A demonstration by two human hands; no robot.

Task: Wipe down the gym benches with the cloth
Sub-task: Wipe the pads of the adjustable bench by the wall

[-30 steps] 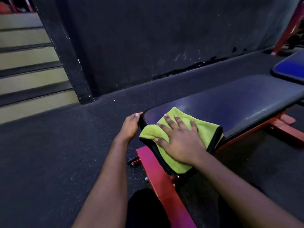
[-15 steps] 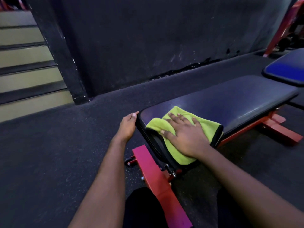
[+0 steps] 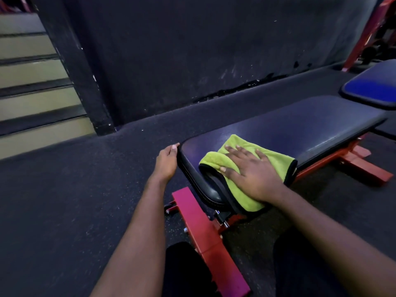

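Observation:
A flat gym bench (image 3: 300, 127) with a dark padded top and a red steel frame runs from the centre to the right. A yellow-green cloth (image 3: 276, 163) with a black edge lies over its near end and hangs down the front side. My right hand (image 3: 250, 172) presses flat on the cloth, fingers spread. My left hand (image 3: 167, 161) rests against the bench pad's near left corner, fingers against its edge.
A second bench pad (image 3: 372, 86), blue, stands just beyond the far end at the right. The red foot bar (image 3: 205, 239) of the frame runs toward me between my knees. A dark wall (image 3: 192, 50) stands behind, steps (image 3: 32, 93) at left, red rack (image 3: 368, 33) at far right.
My right hand has slid the cloth a little farther along the pad, away from the near end, baring more of the pad's near corner. The left hand stays on the corner.

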